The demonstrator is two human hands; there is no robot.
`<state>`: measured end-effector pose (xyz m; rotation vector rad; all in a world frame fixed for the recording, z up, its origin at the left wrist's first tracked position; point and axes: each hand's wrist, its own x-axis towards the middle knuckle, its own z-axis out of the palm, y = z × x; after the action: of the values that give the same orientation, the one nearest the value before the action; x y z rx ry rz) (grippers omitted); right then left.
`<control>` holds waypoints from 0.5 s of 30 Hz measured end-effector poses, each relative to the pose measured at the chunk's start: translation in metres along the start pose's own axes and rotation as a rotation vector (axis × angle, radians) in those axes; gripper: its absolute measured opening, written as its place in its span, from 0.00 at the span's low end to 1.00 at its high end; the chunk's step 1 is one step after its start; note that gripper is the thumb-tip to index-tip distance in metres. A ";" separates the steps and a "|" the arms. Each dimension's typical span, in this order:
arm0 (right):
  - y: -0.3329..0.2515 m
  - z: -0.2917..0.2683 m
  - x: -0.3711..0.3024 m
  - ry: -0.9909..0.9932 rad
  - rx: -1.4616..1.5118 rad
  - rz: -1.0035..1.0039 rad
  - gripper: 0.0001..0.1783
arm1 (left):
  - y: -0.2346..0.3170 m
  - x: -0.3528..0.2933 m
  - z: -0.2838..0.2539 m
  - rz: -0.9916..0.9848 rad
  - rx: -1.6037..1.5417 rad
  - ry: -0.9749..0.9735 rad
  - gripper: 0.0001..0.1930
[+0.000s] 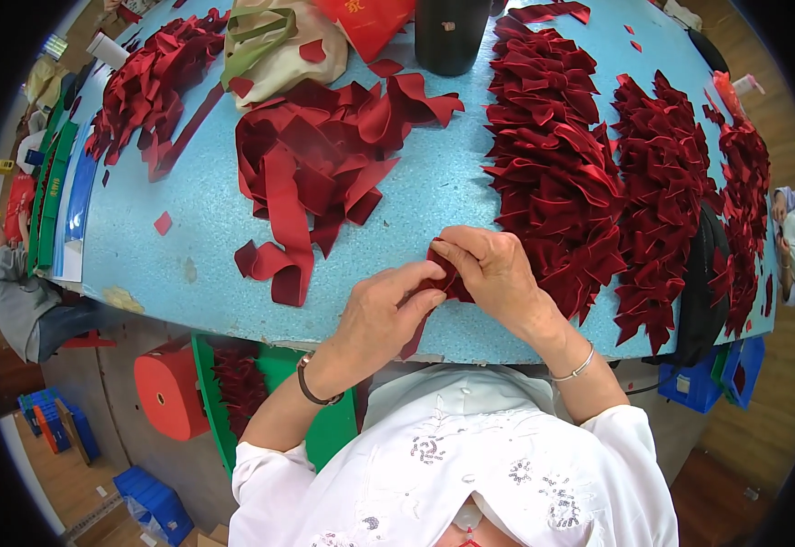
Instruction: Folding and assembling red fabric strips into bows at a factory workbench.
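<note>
Near the front edge of the blue table, a dark red velvet ribbon (450,279) is pinched between both my hands, with a tail hanging down toward the edge. My left hand (381,308) grips it with thumb and fingers, a dark bracelet on the wrist. From the right, my right hand (493,273) pinches the ribbon's upper part; a silvery bangle circles that wrist. Ahead and to the left lies a loose heap of red ribbon strips (297,155). Just right of my right hand runs a thick row of folded, pointed red ribbon pieces (552,155).
Farther right are another folded-ribbon row (657,201) and a black bag (705,283). At the back stand a cloth bag (274,55) and a black cylinder (452,35). A second ribbon heap (160,82) lies far left. Below the table are a red roll (171,390) and a green bin (324,415).
</note>
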<state>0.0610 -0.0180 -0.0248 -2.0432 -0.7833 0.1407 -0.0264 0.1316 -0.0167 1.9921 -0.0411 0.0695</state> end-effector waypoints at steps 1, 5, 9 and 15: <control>0.000 0.000 0.000 -0.001 0.000 0.001 0.05 | -0.001 -0.002 0.001 -0.001 -0.001 -0.001 0.10; 0.002 0.000 0.002 -0.039 -0.102 -0.039 0.07 | -0.004 -0.007 0.005 0.303 0.401 0.017 0.11; -0.001 0.001 0.003 -0.039 -0.155 -0.044 0.06 | 0.001 -0.007 0.004 0.413 0.637 0.160 0.15; 0.005 0.005 0.005 -0.010 -0.386 -0.100 0.11 | -0.020 -0.008 -0.001 0.505 0.631 -0.100 0.22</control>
<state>0.0652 -0.0130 -0.0307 -2.3581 -0.9764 -0.0628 -0.0337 0.1406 -0.0347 2.5662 -0.6580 0.3421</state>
